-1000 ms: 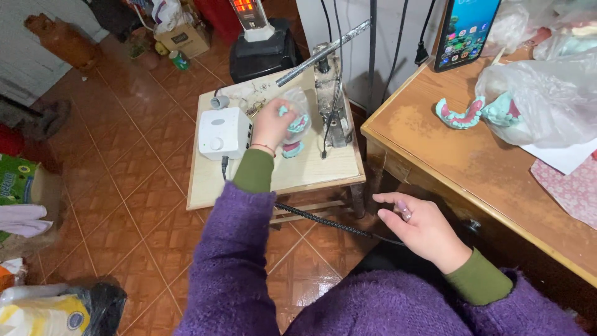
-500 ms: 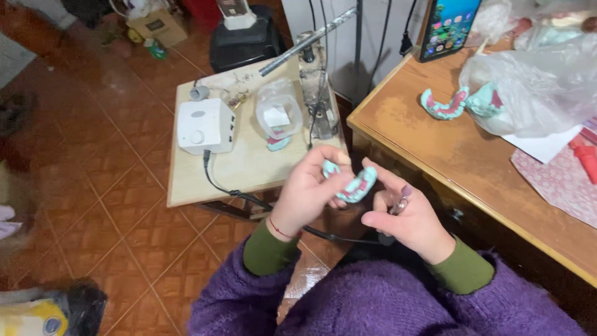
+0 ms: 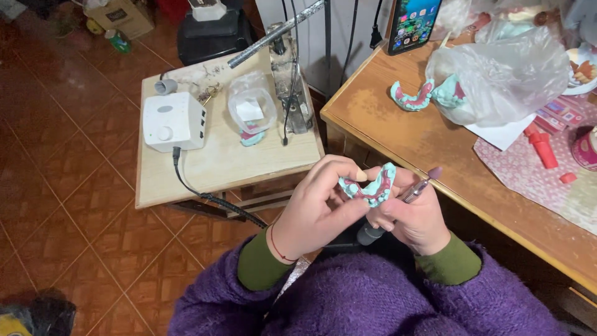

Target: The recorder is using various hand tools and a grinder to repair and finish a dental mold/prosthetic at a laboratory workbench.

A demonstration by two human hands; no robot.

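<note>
Here, both hands work a dental cast held above the lap.

The left hand [image 3: 317, 208] pinches the horseshoe-shaped teal and pink dental cast [image 3: 372, 186] by its outer rim, fingers [image 3: 341, 169] curled over the arch. The right hand [image 3: 413, 218] is closed around a slim rotary handpiece [image 3: 415, 190], its tip beside the cast. The cast looks rigid, light and probably brittle, best gripped along the thick base, not the teeth. A similar cast [image 3: 411, 96] lies on the wooden table [image 3: 435, 149].
</note>
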